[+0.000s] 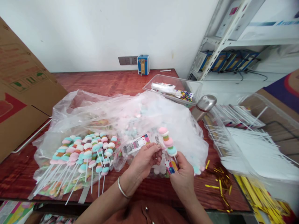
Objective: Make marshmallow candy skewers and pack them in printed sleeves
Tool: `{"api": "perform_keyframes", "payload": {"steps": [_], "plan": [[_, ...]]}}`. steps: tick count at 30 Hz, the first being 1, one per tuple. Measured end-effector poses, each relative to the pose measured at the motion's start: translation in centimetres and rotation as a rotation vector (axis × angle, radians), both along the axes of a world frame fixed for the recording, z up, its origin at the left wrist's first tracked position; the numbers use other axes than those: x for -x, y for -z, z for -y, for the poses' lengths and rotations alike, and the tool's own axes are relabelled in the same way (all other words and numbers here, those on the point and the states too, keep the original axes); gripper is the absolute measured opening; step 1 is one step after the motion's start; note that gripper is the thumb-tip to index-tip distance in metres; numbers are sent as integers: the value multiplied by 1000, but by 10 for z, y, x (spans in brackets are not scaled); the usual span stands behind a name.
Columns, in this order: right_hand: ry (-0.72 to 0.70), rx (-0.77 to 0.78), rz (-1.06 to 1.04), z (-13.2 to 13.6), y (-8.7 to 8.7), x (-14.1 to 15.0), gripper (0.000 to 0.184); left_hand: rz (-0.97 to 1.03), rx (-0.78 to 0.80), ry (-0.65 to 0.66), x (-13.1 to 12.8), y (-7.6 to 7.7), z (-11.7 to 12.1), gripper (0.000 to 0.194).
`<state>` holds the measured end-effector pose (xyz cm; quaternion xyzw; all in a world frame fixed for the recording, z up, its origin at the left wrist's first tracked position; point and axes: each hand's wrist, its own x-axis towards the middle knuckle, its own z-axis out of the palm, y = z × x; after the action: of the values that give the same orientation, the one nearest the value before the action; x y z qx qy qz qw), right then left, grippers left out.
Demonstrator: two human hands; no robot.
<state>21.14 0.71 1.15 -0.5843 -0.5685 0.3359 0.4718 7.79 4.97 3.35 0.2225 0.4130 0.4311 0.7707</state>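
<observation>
My right hand (183, 175) is closed around a marshmallow skewer (168, 142) of pink, green, white and blue pieces, and a printed card or wrapper (171, 165) with coloured dots shows by its fingers. Just left of it, my left hand (149, 155) has its thumb and fingers pinched together; what they hold, if anything, I cannot make out. A white printed packet (137, 144) lies beyond the left hand on clear plastic bags (184, 137). Many more marshmallow skewers (86, 149) lie piled to the left, their white sticks toward me.
A clear bin (173, 88) with packets and beads stands behind, beside a steel flask (204, 105). At right, a clear tub holds white sticks (247, 152). Gold foil strips (220, 183) lie on the red table (151, 194). A cardboard box (28, 77) stands left.
</observation>
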Motion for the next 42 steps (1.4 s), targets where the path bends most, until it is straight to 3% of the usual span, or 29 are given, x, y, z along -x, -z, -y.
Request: {"api": "perform_keyframes", "payload": {"steps": [5,12,17,23,27,31,38,42], "plan": [[187,19,72,-1,3,-5,2,-22,-62,-74,-5,-2,5,26],[40,36,-151,-5,2,-7,9,-26,-85,-45,-3,-5,3,32],[-7,55,-137,-4,1,-2,15,-50,-193,2,-4,-2,2,35],[171,9,65,-7,-10,-6,3,-166,-314,-102,-5,1,6,29],[131,4,44,-9,-11,-9,4,-69,-235,-81,-5,-1,6,26],[79,-10,5,-8,-8,-7,5,29,-116,-35,-7,-4,4,37],[96,-15,61,-8,-7,-5,2,40,-135,-131,-6,-2,-4,36],[6,53,-76,-9,-5,-4,7,108,-88,-104,3,-1,-11,36]]}}
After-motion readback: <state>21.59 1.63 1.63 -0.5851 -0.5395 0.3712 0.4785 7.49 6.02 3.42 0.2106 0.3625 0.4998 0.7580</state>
